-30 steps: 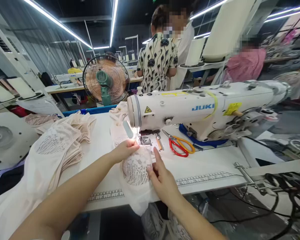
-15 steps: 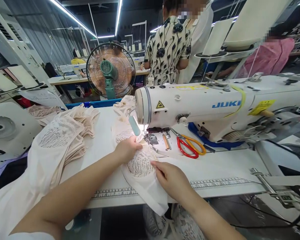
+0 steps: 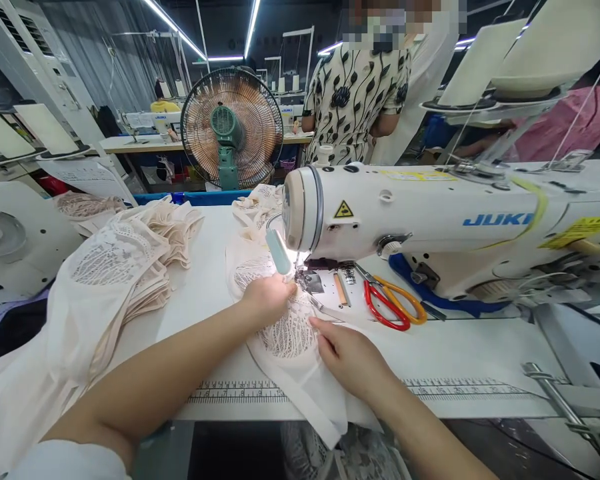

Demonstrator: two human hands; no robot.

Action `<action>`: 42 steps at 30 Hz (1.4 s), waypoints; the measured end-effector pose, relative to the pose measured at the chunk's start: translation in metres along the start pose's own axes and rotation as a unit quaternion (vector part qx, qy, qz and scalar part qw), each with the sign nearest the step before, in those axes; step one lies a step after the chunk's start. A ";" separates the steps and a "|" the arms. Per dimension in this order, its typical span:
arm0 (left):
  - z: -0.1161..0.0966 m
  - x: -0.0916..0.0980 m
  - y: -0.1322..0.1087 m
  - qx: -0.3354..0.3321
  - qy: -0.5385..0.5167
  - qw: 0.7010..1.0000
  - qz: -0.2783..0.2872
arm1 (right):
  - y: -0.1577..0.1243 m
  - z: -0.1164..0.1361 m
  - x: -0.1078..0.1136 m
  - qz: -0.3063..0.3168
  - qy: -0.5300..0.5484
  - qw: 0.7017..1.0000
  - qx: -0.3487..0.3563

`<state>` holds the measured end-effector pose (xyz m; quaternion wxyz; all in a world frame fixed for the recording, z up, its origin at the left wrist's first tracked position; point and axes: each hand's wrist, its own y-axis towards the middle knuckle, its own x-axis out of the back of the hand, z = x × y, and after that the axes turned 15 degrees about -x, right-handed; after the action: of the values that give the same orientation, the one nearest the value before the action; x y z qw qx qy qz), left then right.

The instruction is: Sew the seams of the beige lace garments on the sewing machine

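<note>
A cream lace bra (image 3: 291, 335) lies under the needle area of a white sewing machine (image 3: 360, 213), its lower band hanging over the table's front edge. My left hand (image 3: 267, 299) is closed on the bra's edge just left of the presser foot, its fingertips beside the lit needle. My right hand (image 3: 350, 353) pinches the bra's right edge between thumb and forefinger, nearer to me. A small pale-green lamp (image 3: 279, 252) shines on the stitching spot. The needle itself is hard to make out.
Red-and-orange-handled scissors (image 3: 395, 303) lie right of the needle plate. A stack of cream bra pieces (image 3: 125, 267) stands at left. A printed ruler (image 3: 240, 393) runs along the front edge. Beyond are a fan (image 3: 226, 127) and a person in a patterned shirt (image 3: 355, 100).
The view has shifted slightly, so the machine sits further right. Both hands keep their hold on the bra, with little visible movement against the machine.
</note>
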<state>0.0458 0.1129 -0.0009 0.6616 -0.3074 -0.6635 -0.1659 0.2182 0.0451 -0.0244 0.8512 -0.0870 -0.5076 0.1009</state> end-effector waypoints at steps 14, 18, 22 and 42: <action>0.001 0.002 0.006 0.019 -0.021 1.000 0.015 | 0.005 0.004 0.006 0.010 -0.009 1.000 -0.001; 0.003 0.001 0.008 0.025 -0.038 0.999 0.008 | 0.007 0.004 0.007 0.011 -0.014 1.000 -0.005; 0.007 -0.001 0.010 0.045 -0.057 0.997 -0.004 | 0.010 0.005 0.008 0.008 -0.024 1.000 -0.004; 0.031 -0.005 -0.048 -0.084 -0.014 0.996 -0.031 | -0.005 -0.015 0.020 0.040 -0.102 0.991 0.081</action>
<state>-0.0091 0.0950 0.0008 0.6190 -0.3435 -0.6654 -0.2369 0.2413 0.0452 -0.0132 0.7942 -0.0277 -0.5785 0.1839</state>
